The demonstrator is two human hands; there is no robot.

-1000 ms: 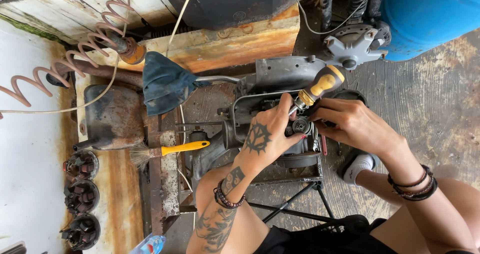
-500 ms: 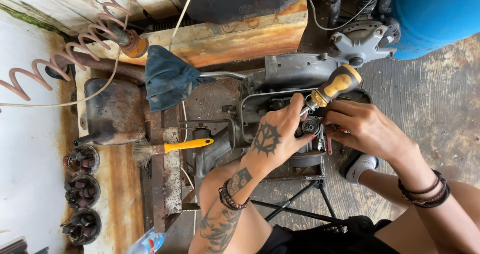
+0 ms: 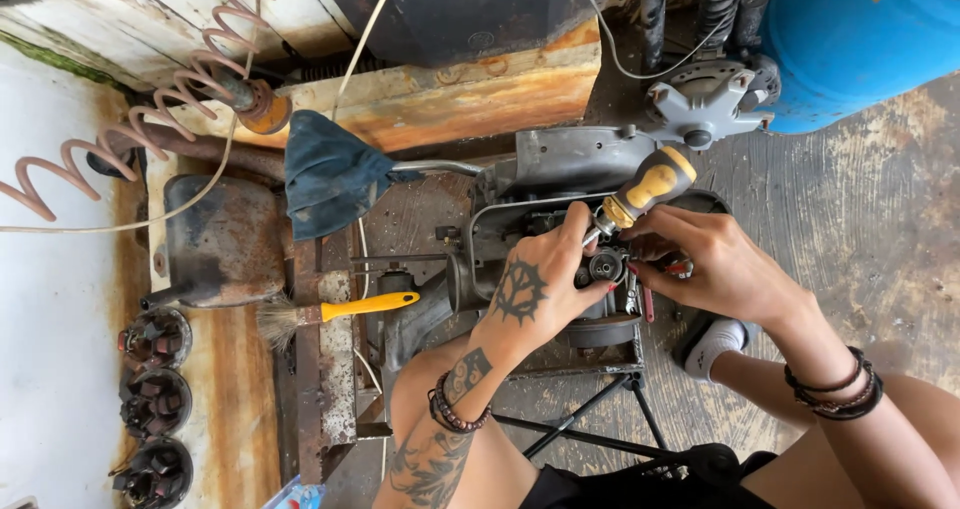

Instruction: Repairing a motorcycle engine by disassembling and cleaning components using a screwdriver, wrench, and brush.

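The screwdriver, with its yellow-and-black handle, is now standing slightly further right and more steeply tilted than half a second ago, its tip still buried in the small engine assembly on the rusty metal stand. I am reading this as a small re-seating of the tool, not a withdrawal; the work at the fastener is continuing.

My right hand is curling loosely around the lower shaft, fingers half closed, guiding rather than clamping. My left hand is pressing flat over the black round part, fingers spread and bent over it; I cannot tell whether it is gripping or only steadying.

Materials: the assembly is dull grey cast metal, oily and ribbed. The stand is flaking, orange-brown steel. A paintbrush with a yellow handle and worn bristles is lying across it. A blue cloth is draping limply nearby. A coiled air hose is looping at the upper left.
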